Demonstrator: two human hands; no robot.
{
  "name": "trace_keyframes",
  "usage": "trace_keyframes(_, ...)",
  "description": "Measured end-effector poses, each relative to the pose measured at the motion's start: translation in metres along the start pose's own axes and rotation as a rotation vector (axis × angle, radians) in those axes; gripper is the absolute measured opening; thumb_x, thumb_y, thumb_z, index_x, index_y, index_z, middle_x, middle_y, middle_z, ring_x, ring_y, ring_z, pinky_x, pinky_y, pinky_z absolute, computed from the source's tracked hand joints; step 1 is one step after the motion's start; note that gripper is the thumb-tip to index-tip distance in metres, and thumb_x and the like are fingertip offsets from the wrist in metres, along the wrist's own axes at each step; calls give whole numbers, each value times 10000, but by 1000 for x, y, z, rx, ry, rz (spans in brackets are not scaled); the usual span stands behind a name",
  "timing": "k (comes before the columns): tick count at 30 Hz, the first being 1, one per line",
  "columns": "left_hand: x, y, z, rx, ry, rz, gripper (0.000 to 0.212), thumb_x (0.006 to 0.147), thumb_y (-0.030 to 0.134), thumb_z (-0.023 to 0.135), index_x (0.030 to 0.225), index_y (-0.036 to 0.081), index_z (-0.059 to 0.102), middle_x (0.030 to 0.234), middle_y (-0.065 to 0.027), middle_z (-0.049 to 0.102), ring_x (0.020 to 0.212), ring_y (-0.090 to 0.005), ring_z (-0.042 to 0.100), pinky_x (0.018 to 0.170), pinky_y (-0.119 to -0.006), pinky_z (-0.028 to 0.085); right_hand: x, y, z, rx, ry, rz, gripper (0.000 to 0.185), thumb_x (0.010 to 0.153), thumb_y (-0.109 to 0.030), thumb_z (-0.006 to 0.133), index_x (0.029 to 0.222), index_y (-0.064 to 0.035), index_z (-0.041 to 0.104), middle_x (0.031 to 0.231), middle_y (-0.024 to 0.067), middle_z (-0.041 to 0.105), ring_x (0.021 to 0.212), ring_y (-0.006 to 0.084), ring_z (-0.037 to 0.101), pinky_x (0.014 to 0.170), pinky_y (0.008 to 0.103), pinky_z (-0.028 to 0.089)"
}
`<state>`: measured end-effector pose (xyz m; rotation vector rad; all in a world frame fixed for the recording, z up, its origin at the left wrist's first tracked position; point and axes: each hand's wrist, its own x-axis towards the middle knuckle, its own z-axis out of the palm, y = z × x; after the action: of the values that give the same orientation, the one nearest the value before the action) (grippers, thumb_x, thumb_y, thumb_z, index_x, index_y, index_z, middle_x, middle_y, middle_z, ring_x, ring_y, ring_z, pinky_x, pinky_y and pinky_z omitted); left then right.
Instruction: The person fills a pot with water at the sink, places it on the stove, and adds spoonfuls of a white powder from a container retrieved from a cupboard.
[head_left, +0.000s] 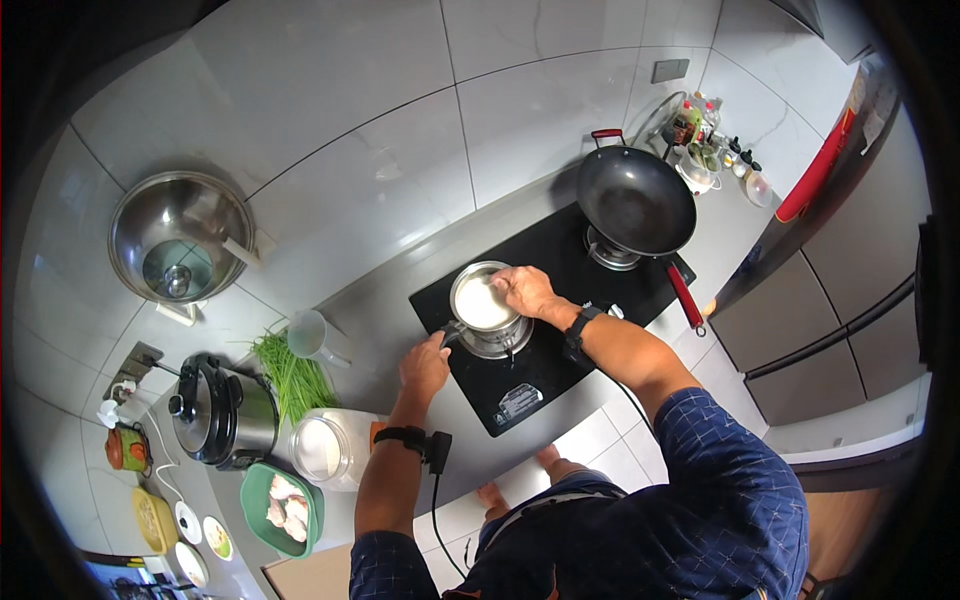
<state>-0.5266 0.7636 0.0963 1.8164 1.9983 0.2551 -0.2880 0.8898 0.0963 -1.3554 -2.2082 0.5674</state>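
A small metal saucepan with white contents stands over the left burner of a black glass gas hob. My left hand is closed around the pan's dark handle. Over the pan's right rim is my right hand, its fingers bent above the white contents; whether they pinch anything is hidden. A black wok with red handles sits tilted on the right burner.
Left of the hob are a clear plastic jug, green stalks, a jar of white grains, an electric pressure cooker and a green basin with raw meat. Seasoning bottles stand beyond the wok.
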Motion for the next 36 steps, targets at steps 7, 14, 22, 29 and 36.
trace_keyframes(7, 0, 0, 0, -3, 3, -5, 405, 952, 242, 591, 1334, 110, 574, 1169, -180, 675, 1105, -390, 619, 928, -484, 496, -20, -8, -3, 103, -196, -123, 256, 972, -270, 537, 1032, -118, 734, 926, 159, 718, 930, 361, 682, 831, 451, 531)
trace_keyframes(14, -1, 2, -1, 0, -3, -6, 410, 950, 242, 592, 1341, 122, 572, 1156, -186, 677, 1097, -389, 619, 926, -483, 495, -31, 9, -21, 164, -313, -137, 252, 976, -279, 537, 1033, -125, 729, 898, 143, 719, 883, 365, 687, 797, 454, 535)
trace_keyframes(22, -1, 1, 1, -13, -5, -31, 416, 950, 247, 593, 1349, 129, 573, 1186, -185, 663, 1112, -385, 612, 941, -482, 489, -6, 8, 0, -5, -57, -161, 235, 951, -257, 551, 1053, -149, 733, 961, 144, 722, 901, 378, 681, 823, 473, 546)
trace_keyframes(29, -3, 2, -1, -33, 17, -22, 394, 950, 230, 597, 1328, 117, 588, 1167, -181, 674, 1109, -384, 616, 940, -478, 493, -6, 22, -31, -119, -47, -30, 226, 944, -198, 538, 1005, -79, 720, 893, 188, 707, 881, 414, 671, 800, 496, 535)
trace_keyframes(36, -1, 2, -2, -33, 14, 0, 384, 950, 217, 601, 1319, 112, 586, 1163, -181, 675, 1115, -383, 615, 938, -478, 493, -36, 20, -43, 120, -187, -76, 210, 953, -183, 528, 954, -65, 702, 852, 163, 712, 860, 394, 679, 762, 459, 541)
